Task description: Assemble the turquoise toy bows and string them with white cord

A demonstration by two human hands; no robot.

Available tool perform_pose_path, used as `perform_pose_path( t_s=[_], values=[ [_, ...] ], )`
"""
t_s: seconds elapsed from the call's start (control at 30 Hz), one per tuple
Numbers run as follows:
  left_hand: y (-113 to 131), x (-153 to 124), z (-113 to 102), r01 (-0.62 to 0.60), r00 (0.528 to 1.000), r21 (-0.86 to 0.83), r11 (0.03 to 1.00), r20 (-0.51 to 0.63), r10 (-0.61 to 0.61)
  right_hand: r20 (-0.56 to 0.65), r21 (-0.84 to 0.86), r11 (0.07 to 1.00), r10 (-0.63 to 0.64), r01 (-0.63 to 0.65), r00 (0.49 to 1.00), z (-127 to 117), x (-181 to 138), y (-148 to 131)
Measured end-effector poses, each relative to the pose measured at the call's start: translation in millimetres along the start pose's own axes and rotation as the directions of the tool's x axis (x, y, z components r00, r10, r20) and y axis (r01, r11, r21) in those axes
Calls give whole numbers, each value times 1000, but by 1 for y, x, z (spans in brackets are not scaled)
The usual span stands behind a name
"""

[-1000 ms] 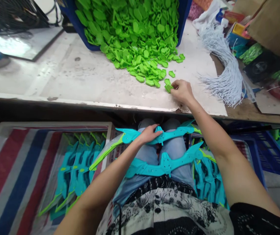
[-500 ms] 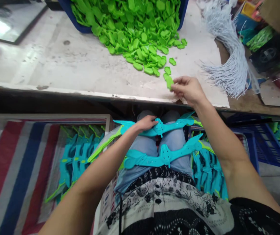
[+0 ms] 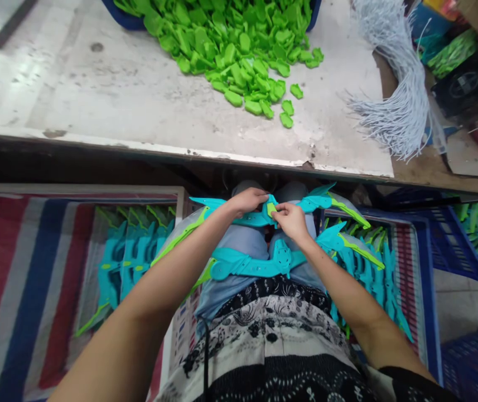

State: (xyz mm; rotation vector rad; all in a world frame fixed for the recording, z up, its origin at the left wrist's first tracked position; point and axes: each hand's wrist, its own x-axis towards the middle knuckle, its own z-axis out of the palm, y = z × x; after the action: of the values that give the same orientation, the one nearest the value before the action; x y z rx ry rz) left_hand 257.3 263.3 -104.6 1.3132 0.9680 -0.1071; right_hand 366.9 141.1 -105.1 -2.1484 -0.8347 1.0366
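- Left hand point(image 3: 250, 200), centre of frame: closed around the middle of the top bow point(image 3: 213, 205), a teal toy bow lying crosswise over the knees.
- Right hand point(image 3: 291, 219), just right of the left: thumb and fingers pinch a green piece point(image 3: 271, 209) and hold it against the bow's centre grip.
- Green piece: touching the bow between the two hands. Can't tell whether it is seated or only laid on.
- Lower bow point(image 3: 247, 267): lies across the lap below the hands, touched by neither; no green piece shows at its centre.
- Table point(image 3: 117, 106), top of frame: green pile point(image 3: 239, 50) spills out of a blue tub point(image 3: 124, 17), with a few strays at the near edge.
- Strings point(image 3: 401, 106): white bundle, upper right, untouched.
- Left stack point(image 3: 130, 257): teal bows with green tips lined up in a tray beside the striped sheet point(image 3: 25, 279), lower left.
- Right stack point(image 3: 360, 268): more teal bows in a blue crate point(image 3: 426, 268), right of the lap.
- Progress, as a judgement: one bow is mid-fit and the lower bow looks undone. The pile is large, so plenty of stock is left. Which stack is finished can't be told.
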Motion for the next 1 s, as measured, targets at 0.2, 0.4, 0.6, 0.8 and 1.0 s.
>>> perform_pose_path(
  t_s=[0.2,0.4,0.6,0.8,1.0],
  values=[
    [-6,-3,1,-168,983,24,985,73,166,53,97,991,84,-89,995,0,-8,-9],
    [-9,3,7,-118,992,-76,990,41,122,290,152,939,256,-308,922,-11,-5,-18],
    [-10,7,11,-74,997,-103,992,-40,70,326,13,965,244,-263,913,-13,-6,-26],
    [-11,7,13,-145,983,101,984,-99,155,-179,-460,797,-515,391,838,-58,24,-74],
    [-3,-14,17,-274,840,374,886,-357,409,-166,-669,576,-732,470,661,-75,134,-121]
  ],
)
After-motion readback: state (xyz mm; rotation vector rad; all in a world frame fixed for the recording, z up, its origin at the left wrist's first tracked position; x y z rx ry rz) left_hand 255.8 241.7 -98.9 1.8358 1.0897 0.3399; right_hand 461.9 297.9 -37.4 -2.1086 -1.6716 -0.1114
